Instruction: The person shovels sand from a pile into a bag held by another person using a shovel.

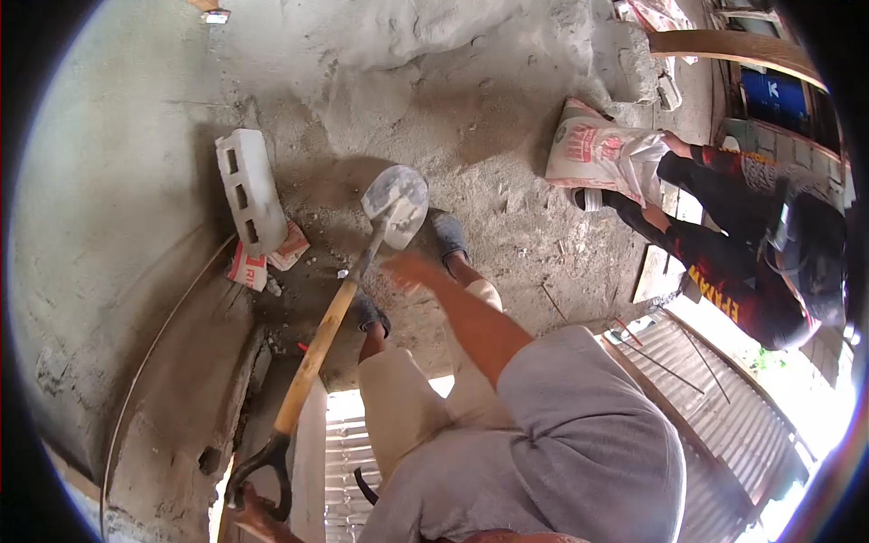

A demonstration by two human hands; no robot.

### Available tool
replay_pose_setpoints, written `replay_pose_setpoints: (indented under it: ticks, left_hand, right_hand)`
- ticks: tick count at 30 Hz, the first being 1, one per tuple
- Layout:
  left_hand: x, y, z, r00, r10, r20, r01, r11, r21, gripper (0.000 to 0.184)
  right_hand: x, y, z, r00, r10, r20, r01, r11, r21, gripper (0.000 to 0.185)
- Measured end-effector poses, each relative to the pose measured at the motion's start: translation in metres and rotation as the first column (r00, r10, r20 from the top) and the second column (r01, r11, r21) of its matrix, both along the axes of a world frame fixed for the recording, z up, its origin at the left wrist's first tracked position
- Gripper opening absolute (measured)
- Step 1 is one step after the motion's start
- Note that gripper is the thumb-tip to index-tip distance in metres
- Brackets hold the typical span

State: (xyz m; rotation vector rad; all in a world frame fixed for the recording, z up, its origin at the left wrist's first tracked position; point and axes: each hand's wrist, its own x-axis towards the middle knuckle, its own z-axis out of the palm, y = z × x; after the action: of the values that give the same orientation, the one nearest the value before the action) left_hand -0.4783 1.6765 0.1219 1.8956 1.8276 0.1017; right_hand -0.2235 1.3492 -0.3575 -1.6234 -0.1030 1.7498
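A shovel (312,362) with a wooden shaft slants across the left of the view, its rounded, mortar-smeared blade (396,204) at the far end near my feet. My left hand (258,514) is closed around the black D-shaped grip (272,466) at the bottom left. Close to the shaft, just below the blade, my right hand (412,271) appears to be off it, fingers stretched out and slightly blurred. Grey cement-like material (398,109) spreads over the floor beyond the blade.
At right, another person (742,226) in dark clothes holds a printed sack (597,149) with both hands. A concrete hollow block (249,190) stands by the left wall on torn red-and-white bag pieces (288,249). Corrugated metal sheets (715,380) lie at lower right.
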Motion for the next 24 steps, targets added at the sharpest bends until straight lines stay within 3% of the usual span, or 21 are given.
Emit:
replay_pose_setpoints:
  ticks: [1, 2, 3, 4, 5, 6, 8, 10, 14, 16, 20, 22, 23, 24]
  left_hand:
    - [0.01, 0.001, -0.002, 0.996, 0.055, -0.066, -0.058, 0.997, -0.042, 0.026]
    - [0.021, 0.002, -0.004, 0.986, 0.104, -0.134, -0.116, 0.99, -0.082, 0.031]
    - [0.031, -0.004, -0.015, 0.979, 0.094, -0.183, -0.111, 0.99, -0.084, 0.031]
    - [0.041, -0.013, -0.031, 0.976, 0.064, -0.21, -0.083, 0.993, -0.086, 0.031]
    - [0.05, -0.021, -0.044, 0.968, 0.026, -0.25, -0.047, 0.996, -0.082, 0.031]
    - [0.059, -0.031, -0.059, 0.96, -0.017, -0.28, -0.011, 0.995, -0.095, 0.031]
    - [0.079, -0.05, -0.097, 0.944, -0.103, -0.313, 0.064, 0.989, -0.131, 0.031]
    - [0.104, -0.075, -0.145, 0.92, -0.209, -0.331, 0.152, 0.97, -0.189, 0.031]
    - [0.169, -0.136, -0.266, 0.864, -0.427, -0.266, 0.338, 0.884, -0.322, 0.031]
    - [0.207, -0.17, -0.331, 0.83, -0.522, -0.197, 0.428, 0.822, -0.376, 0.031]
    - [0.275, -0.231, -0.441, 0.767, -0.637, -0.077, 0.553, 0.717, -0.424, 0.031]
    - [0.296, -0.252, -0.473, 0.748, -0.662, -0.047, 0.582, 0.688, -0.434, 0.032]
    - [0.302, -0.259, -0.482, 0.738, -0.673, -0.042, 0.593, 0.678, -0.435, 0.032]
    - [0.306, -0.264, -0.489, 0.727, -0.686, -0.028, 0.606, 0.661, -0.442, 0.032]
  right_hand:
    - [0.034, -0.029, -0.015, 0.742, 0.441, 0.505, -0.392, 0.896, -0.206, 0.028]
    - [0.068, -0.059, -0.031, 0.348, 0.659, 0.667, -0.429, 0.745, -0.512, 0.029]
    - [0.048, -0.105, -0.182, 0.436, 0.37, 0.82, 0.012, 0.909, -0.416, 0.03]
    - [0.104, -0.128, -0.114, 0.268, 0.6, 0.754, -0.124, 0.798, -0.59, 0.023]
    - [0.135, -0.146, -0.148, 0.506, 0.564, 0.653, -0.04, 0.772, -0.635, 0.034]
    - [0.167, -0.157, -0.147, 0.822, -0.032, 0.568, 0.412, 0.722, -0.556, 0.049]
    - [0.209, -0.167, -0.161, 0.687, 0.12, 0.717, 0.464, 0.687, -0.56, 0.061]
    - [0.243, -0.174, -0.191, 0.7, 0.237, 0.673, 0.373, 0.682, -0.629, 0.067]
    - [0.283, -0.176, -0.23, 0.753, 0.189, 0.63, 0.386, 0.648, -0.656, 0.072]
    - [0.292, -0.183, -0.263, 0.671, 0.293, 0.681, 0.333, 0.702, -0.63, 0.07]
    - [0.289, -0.184, -0.301, 0.596, 0.33, 0.732, 0.347, 0.717, -0.605, 0.062]
    - [0.286, -0.193, -0.343, 0.552, 0.425, 0.717, 0.234, 0.747, -0.623, 0.052]
    - [0.283, -0.193, -0.343, 0.557, 0.422, 0.715, 0.234, 0.747, -0.623, 0.052]
    - [0.278, -0.193, -0.341, 0.481, 0.376, 0.792, 0.249, 0.808, -0.535, 0.046]
